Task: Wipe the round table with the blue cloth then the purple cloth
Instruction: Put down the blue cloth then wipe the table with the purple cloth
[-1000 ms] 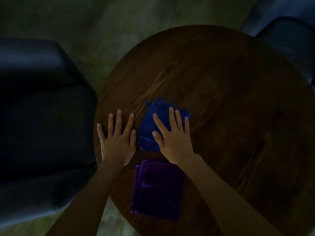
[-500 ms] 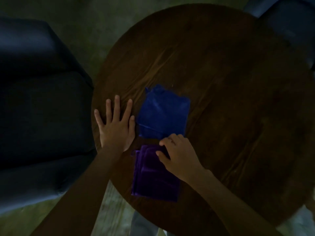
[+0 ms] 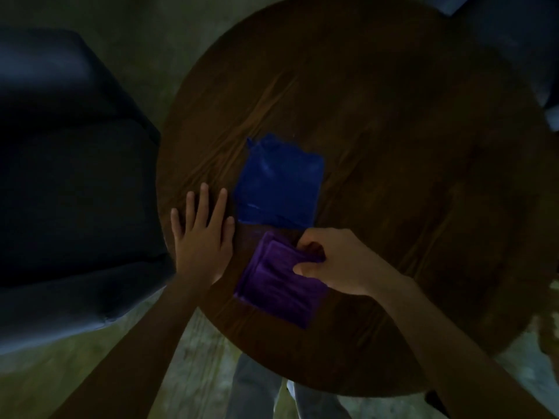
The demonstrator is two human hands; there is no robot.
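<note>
The round dark wooden table (image 3: 393,152) fills most of the view. A folded blue cloth (image 3: 279,182) lies flat on it, left of centre, with no hand on it. Just nearer to me lies a folded purple cloth (image 3: 278,282). My right hand (image 3: 335,261) grips the purple cloth's far right corner, fingers curled over its edge and thumb on top. My left hand (image 3: 204,234) rests flat on the table's left edge, fingers spread, beside both cloths and touching neither.
A dark blue armchair (image 3: 66,182) stands close against the table's left side. Another dark seat (image 3: 520,46) is at the far right. My legs (image 3: 263,391) show below the table's near edge, over a pale floor.
My right hand left the blue cloth, drew back to the purple cloth and closed on its far corner. The left hand stayed flat on the table.
</note>
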